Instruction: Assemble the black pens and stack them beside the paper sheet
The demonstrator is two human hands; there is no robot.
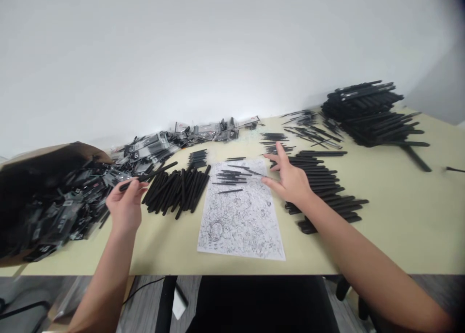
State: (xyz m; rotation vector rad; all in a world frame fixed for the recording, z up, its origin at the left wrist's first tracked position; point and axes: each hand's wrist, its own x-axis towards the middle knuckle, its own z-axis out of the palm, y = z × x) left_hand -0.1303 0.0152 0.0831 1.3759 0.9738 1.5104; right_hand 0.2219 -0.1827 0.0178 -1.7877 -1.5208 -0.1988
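Note:
My left hand (125, 209) is closed on a black pen (163, 169), pinching it between thumb and fingers so that it points to the upper right. Just right of that hand lies a heap of black pens (176, 192). My right hand (288, 178) hovers with fingers spread and thumb apart at the upper right edge of a scribbled white sheet (241, 231). Thin dark sticks like pen refills (230, 176) lie on the sheet, one reaching close to my right thumb. Under and beside my right forearm is a row of black pens (323, 180).
A large open bag (90, 151) of small clear-and-black packets stands at the left. More packets (156, 146) line the wall. Thin sticks (274, 137) lie behind my right hand, and a tall stack of black pens (363, 100) rises at the back right.

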